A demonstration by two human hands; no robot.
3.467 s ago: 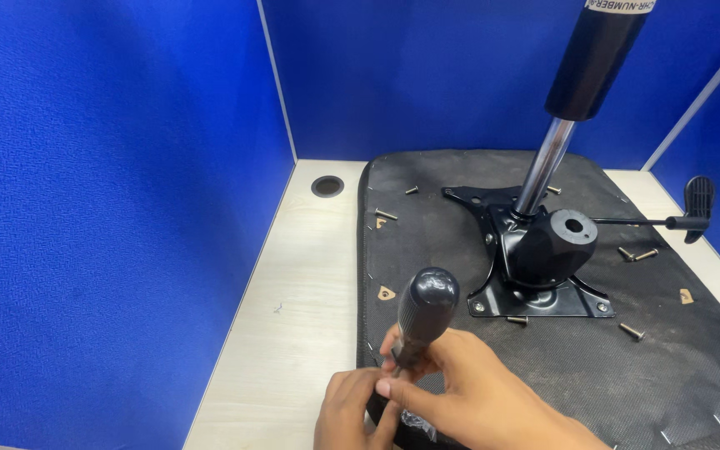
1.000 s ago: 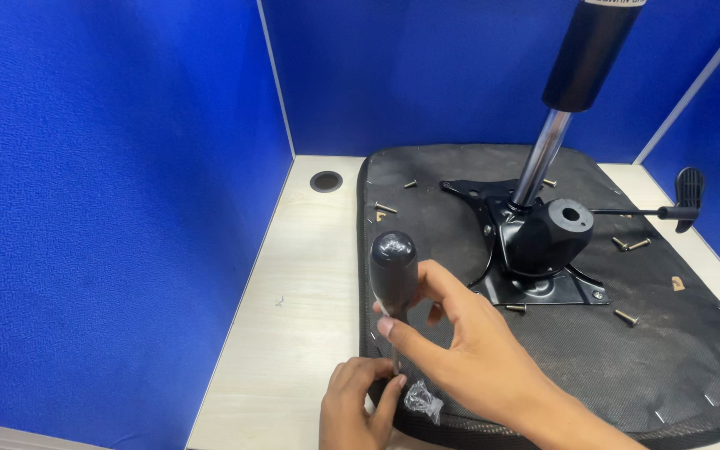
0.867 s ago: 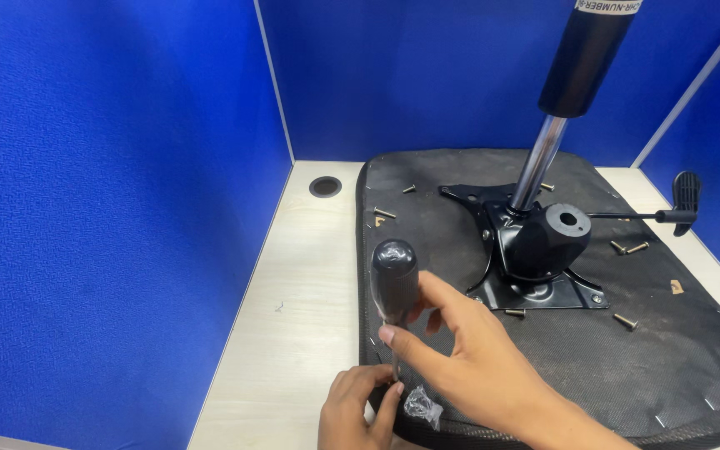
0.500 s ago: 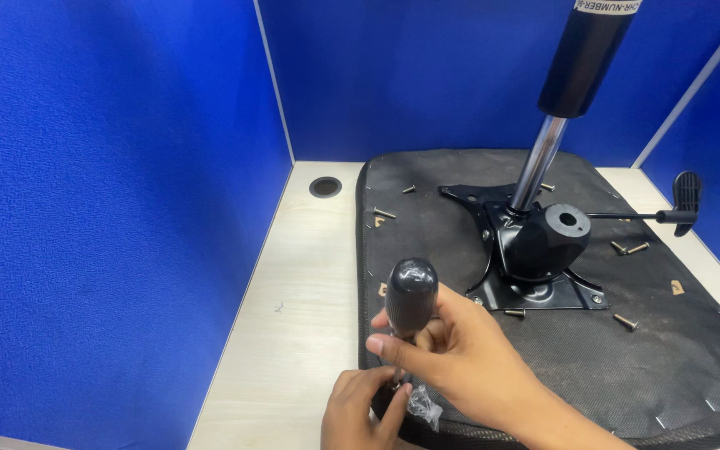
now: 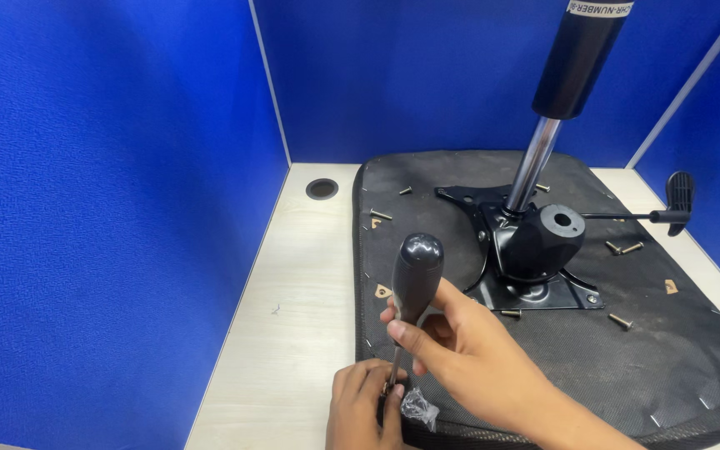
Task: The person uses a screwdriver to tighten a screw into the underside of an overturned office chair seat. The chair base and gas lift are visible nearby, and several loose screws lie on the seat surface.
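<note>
Screwdriver with a bulbous black plastic handle (image 5: 416, 275) is standing upright at the front-left edge of the upturned black fabric seat base (image 5: 660, 333); we are clenching our right hand (image 5: 460, 350) around its handle while our left hand (image 5: 364, 408) is pinching the shaft low to steady the tip. Next to the crinkled clear plastic bag (image 5: 418, 408), the handle is sitting lower and more upright than a second ago, when it was tilting left.

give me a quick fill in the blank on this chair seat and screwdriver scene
1. The right hand grips the black handle of a ____.
2. The left hand steadies the tool's tip at the ____ edge of the upturned chair seat.
3. The walls around the desk are coloured ____.
4. Loose ____ lie scattered on the seat.

Missing words: screwdriver; near; blue; screws
</note>
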